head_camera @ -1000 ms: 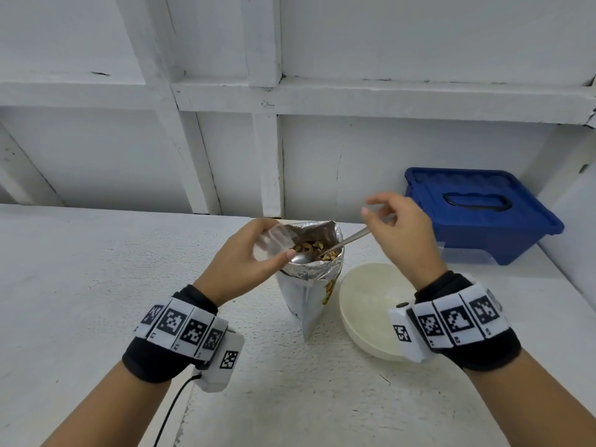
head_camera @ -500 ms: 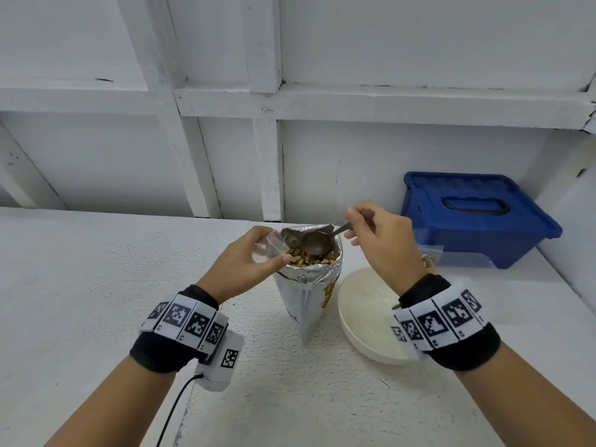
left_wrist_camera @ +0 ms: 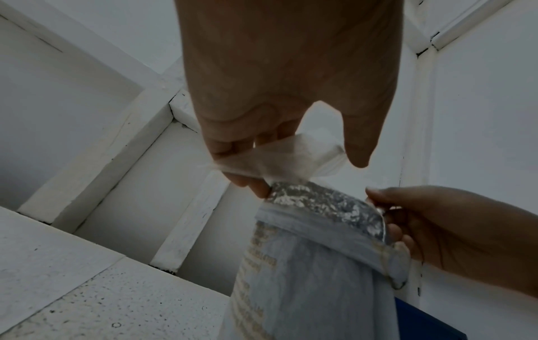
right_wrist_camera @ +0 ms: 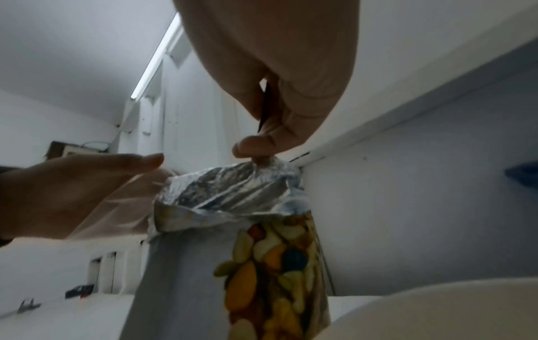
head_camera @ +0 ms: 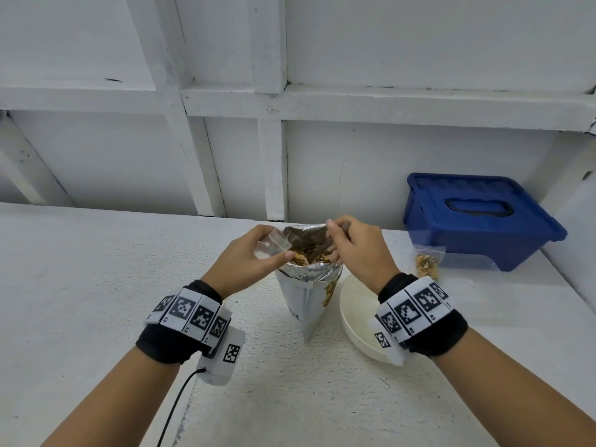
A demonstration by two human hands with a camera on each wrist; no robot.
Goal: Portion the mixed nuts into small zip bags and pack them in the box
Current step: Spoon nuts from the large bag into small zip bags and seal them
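Standing on a rough white counter (head_camera: 96,285) below white wall beams, left hand (head_camera: 245,259) pinches zip bag (head_camera: 271,243), right hand (head_camera: 358,253) grips spoon.

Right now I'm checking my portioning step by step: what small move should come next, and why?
Probably lift the spoon out of the foil nut pouch and tip it into the small zip bag. The right hand has dipped into the pouch's mouth, and the left hand holds the clear bag, apparently empty, right beside it.

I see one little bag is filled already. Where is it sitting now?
In the head view, the filled zip bag stands at the right, against the blue box, just beyond the cream bowl.
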